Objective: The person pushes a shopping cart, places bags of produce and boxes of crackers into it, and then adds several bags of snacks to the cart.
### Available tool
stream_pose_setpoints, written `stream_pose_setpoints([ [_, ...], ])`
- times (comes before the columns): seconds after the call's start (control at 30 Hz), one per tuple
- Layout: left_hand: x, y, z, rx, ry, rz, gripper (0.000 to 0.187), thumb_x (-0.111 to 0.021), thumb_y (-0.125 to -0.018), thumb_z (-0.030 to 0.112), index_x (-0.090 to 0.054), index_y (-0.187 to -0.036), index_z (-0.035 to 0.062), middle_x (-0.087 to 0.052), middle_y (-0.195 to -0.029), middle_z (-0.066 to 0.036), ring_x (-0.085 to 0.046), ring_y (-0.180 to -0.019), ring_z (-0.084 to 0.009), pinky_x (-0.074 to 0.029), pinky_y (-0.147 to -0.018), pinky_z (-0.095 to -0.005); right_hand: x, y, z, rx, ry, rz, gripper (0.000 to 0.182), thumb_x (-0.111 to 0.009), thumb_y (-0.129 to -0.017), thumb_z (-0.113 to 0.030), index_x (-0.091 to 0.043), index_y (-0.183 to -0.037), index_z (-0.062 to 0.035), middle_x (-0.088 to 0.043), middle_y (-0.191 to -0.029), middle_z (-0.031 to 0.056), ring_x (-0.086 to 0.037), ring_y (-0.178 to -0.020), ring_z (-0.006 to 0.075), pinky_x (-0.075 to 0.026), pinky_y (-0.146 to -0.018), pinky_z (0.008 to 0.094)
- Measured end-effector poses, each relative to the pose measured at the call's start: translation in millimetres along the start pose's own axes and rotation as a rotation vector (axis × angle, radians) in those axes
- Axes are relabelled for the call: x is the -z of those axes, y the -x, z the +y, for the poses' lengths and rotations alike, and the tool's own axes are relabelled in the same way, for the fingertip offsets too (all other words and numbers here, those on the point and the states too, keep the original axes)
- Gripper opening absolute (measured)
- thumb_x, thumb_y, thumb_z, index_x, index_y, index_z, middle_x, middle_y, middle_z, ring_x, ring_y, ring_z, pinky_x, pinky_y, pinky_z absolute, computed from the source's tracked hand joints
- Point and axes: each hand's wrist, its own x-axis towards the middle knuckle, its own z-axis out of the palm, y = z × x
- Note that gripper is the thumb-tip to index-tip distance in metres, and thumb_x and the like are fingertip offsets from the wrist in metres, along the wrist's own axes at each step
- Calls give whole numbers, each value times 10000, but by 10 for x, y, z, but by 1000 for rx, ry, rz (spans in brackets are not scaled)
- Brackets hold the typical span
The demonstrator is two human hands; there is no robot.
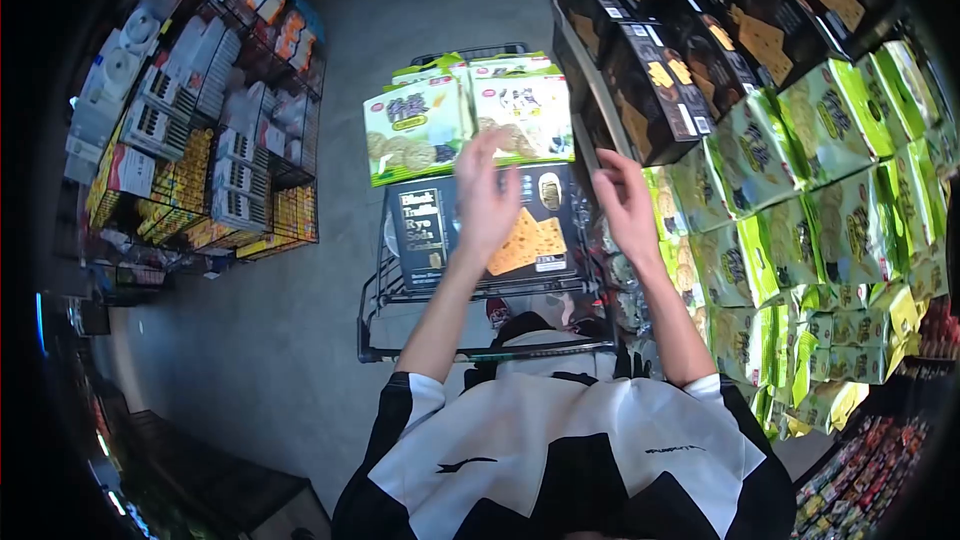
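Note:
A shopping cart [365,330] stands in front of me. Inside it lies a black box of truffle rye soda crackers [421,225], with green-and-white snack bags [412,115] at the far end. My left hand [487,198] hovers above the black box, its fingertips overlapping the lower part of the right-hand snack bag [540,118] in this view. Its fingers are extended and slightly blurred, with nothing in them. To the right, my right hand [628,202] hangs over the cart's right side, between the cart and the shelf, fingers apart and free of any item.
On the right, a shelf display carries rows of green snack bags [785,240] and black cracker boxes [650,90]. Wire racks [270,160] with packaged goods line the left side. Grey floor [240,340] runs along the aisle to the cart's left.

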Motion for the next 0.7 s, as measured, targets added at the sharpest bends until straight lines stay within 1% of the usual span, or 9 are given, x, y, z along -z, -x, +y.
stream_pose_setpoints([
  [0.1, 556, -59, -822, 84, -187, 223, 662, -667, -923, 72, -416, -1531, 4, -447, -1483, -281, -392, -1408, -460, -312, -1194, -550, -682, -276, 34, -19, -59, -151, 419, -649, -1031, -184, -592, -1406, -5, -557, -1429, 172, -674, -1179, 257, -560, -967, 355],
  [0.17, 908, -52, -1238, 333, -360, 224, 743, -684, -945, 174, -335, -1570, -25, -419, -1539, -302, -380, -1432, -477, -301, -1207, -547, -1168, -477, 92, -41, -10, -214, 505, -642, -1031, -248, -551, -1443, 28, -409, -1563, 238, -594, -1322, 322, -548, -1032, 389],
  [0.2, 1070, -37, -1494, 498, -282, 186, 771, -692, -955, 232, -329, -1580, -37, -398, -1577, -311, -365, -1471, -468, -296, -1224, -516, -1450, -582, 246, -43, 3, -215, 555, -635, -1030, -286, -526, -1463, 44, -346, -1607, 262, -565, -1349, 350, -536, -1049, 410],
  [0.33, 1357, -72, -2047, 850, 214, 85, 839, -654, -1031, 399, -274, -1621, -60, -382, -1631, -284, -399, -1507, -322, -308, -1230, -401, -2092, -935, 390, -165, 41, -262, 560, -651, -986, -283, -541, -1404, 73, -571, -1370, 329, -577, -1283, 435, -452, -1103, 476],
  [0.37, 1384, -103, -2043, 907, 290, 32, 840, -653, -1043, 372, -241, -1635, -59, -437, -1603, -260, -420, -1490, -288, -327, -1212, -369, -2212, -1003, 430, -189, 54, -259, 574, -655, -973, -286, -534, -1392, 88, -629, -1285, 338, -576, -1265, 460, -427, -1119, 490],
  [0.47, 1221, -153, -2136, 856, 326, 5, 748, -697, -1028, 264, -337, -1588, -79, -572, -1491, -232, -556, -1362, -251, -411, -1138, -325, -2350, -1043, 522, -145, 109, -227, 620, -651, -972, -292, -491, -1417, 109, -614, -1309, 355, -569, -1275, 481, -427, -1124, 484],
  [0.5, 1184, -162, -2149, 828, 401, -33, 696, -704, -1021, 225, -380, -1555, -82, -608, -1443, -219, -592, -1301, -235, -435, -1104, -309, -2430, -1018, 477, -87, 232, -118, 640, -652, -969, -274, -457, -1456, 93, -603, -1341, 357, -560, -1298, 486, -437, -1122, 475],
  [0.6, 1156, -186, -2126, 749, 510, -91, 543, -720, -1001, 116, -496, -1450, -90, -696, -1313, -183, -674, -1140, -190, -498, -1009, -274, -2316, -1053, 292, -291, 89, -308, 642, -642, -974, -256, -440, -1481, 82, -572, -1404, 345, -554, -1320, 474, -436, -1135, 460],
  [0.7, 1149, -243, -1843, 672, 467, -41, 433, -723, -983, 40, -552, -1357, -93, -730, -1232, -165, -693, -1069, -170, -524, -963, -275, -2169, -983, 189, -262, 9, -250, 611, -665, -949, -128, -445, -1486, 62, -584, -1427, 280, -564, -1350, 389, -429, -1157, 416],
])
